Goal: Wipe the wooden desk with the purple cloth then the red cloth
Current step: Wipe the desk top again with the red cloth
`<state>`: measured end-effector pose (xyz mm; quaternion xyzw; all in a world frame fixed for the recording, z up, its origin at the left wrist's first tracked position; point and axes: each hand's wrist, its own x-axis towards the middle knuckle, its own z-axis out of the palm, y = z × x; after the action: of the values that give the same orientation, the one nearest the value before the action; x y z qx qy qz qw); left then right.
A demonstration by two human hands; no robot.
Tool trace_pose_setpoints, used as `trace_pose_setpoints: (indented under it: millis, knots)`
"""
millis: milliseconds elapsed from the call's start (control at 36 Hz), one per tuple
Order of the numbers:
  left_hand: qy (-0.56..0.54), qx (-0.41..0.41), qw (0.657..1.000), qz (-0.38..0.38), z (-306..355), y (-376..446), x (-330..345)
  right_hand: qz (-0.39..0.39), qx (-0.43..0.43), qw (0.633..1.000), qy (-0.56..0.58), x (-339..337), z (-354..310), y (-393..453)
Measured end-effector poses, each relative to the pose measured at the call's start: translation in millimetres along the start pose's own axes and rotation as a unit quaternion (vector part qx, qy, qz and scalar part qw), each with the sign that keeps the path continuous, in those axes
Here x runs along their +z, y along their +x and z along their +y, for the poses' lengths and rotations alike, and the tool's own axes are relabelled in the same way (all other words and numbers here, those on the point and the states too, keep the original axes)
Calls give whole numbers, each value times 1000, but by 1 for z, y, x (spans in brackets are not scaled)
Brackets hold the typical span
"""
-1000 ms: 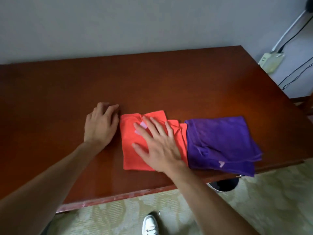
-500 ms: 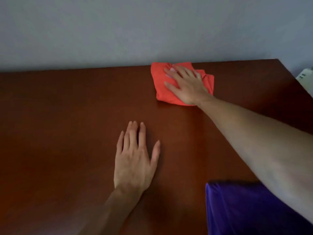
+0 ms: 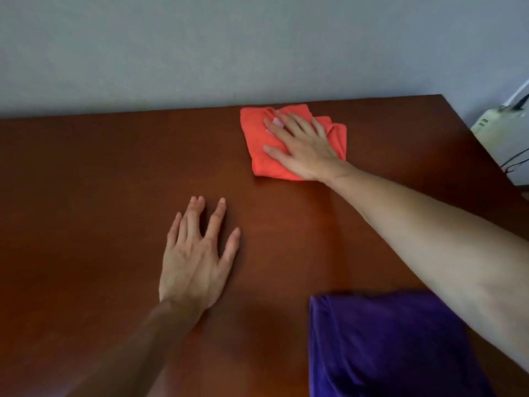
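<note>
Resting flat on the wooden surface, the left hand lies palm down with its fingers straight and slightly spread, holding nothing; its grip is apart, only the palm and fingertips touching the bare wood. Up and to the right of that hand, well apart from it and near the far edge by the wall, sits the red cloth, folded into a rumpled pad. The right hand lies on top of it, palm down, fingers extended and fanned toward the upper left, pressing the cloth against the surface rather than pinching it; this grip is likewise apart, with no fingers curled round the fabric. Red cloth shows on the left, far and right sides of the hand, while the wrist leaves it at the near right corner. The right forearm runs from there down toward the lower right. Below that forearm, close to the near edge and well apart from both hands, lies the purple cloth, touched by neither hand. Beyond the right end of the surface, a pale power strip with cables shows against the wall.
</note>
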<state>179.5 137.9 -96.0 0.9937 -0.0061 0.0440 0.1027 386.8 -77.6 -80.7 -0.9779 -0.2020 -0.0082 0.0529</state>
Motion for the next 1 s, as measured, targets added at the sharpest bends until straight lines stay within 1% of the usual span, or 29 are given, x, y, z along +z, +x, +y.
trace_pose_setpoints:
  millis: [167,278,361,444,556,694,750,861,944,1000]
  knots:
    - [-17,-10,1000,10,4,-3,-3,6,-51,999,8,-2,4,-121]
    - [-6,-17,1000,16,12,-7,-7,8,-85,996,-1,-4,21,-189]
    - [7,2,1000,12,22,-12,-8,5,-67,998,11,-5,36,-223]
    - [-22,-1,1000,16,46,-19,-5,4,-40,999,26,-4,43,-237]
    - [-68,40,997,27,95,-14,6,20,-35,999,29,-3,46,-229]
    - [-113,35,993,22,138,21,18,33,-45,998,20,-1,70,-196]
    - [-100,43,994,17,142,38,25,30,-22,999,19,-3,84,-172]
    - [-35,61,997,29,141,49,38,26,36,999,24,-8,116,-114]
    - [-21,84,996,18,140,52,40,31,54,998,21,-11,142,-67]
    - [-20,89,996,9,138,53,39,21,63,998,18,-15,155,-39]
